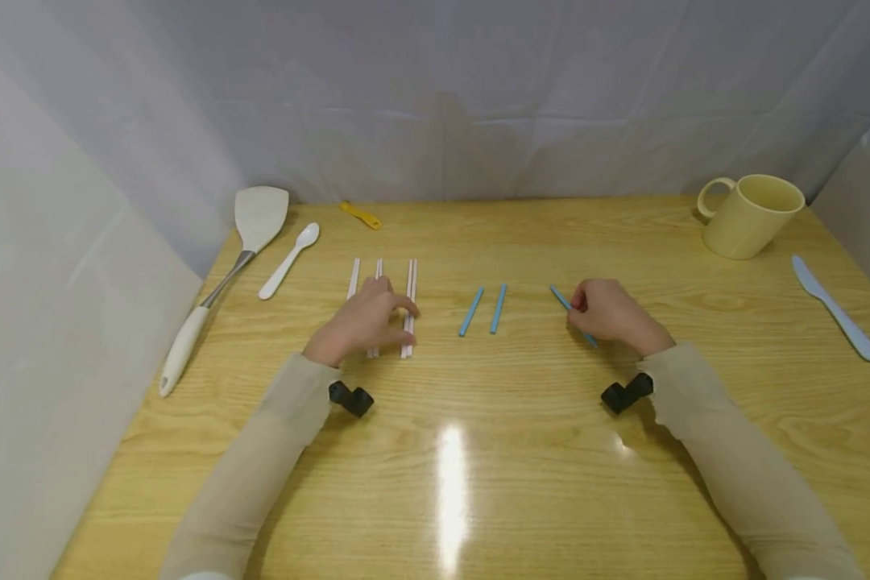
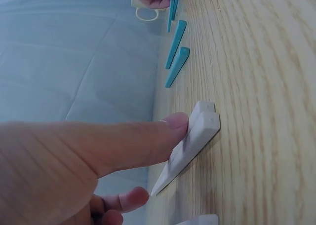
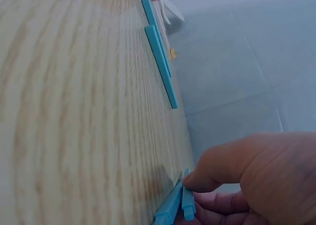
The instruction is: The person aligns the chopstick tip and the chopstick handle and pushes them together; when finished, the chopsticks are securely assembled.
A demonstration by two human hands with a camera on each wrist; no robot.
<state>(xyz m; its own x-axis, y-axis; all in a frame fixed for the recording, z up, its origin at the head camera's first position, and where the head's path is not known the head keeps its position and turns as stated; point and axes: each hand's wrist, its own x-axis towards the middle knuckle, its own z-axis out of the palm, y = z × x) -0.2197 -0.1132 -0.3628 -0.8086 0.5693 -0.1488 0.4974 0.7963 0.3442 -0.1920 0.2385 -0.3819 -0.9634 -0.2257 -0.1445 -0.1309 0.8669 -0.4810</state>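
Pale pinkish-white chopsticks lie in groups under and around my left hand. That hand's thumb is extended and touches the rightmost pale pair, which rests on the table; its index finger reaches over the pair. Two blue chopsticks lie apart in the middle. My right hand pinches a blue chopstick between thumb and fingers. Another blue chopstick lies beside it, mostly hidden by the hand in the head view.
At the left lie a white spatula and a white spoon. A small yellow spoon-like piece is near the back edge. A yellow mug and a light-blue knife are at the right. Curtain-like sheets border the table.
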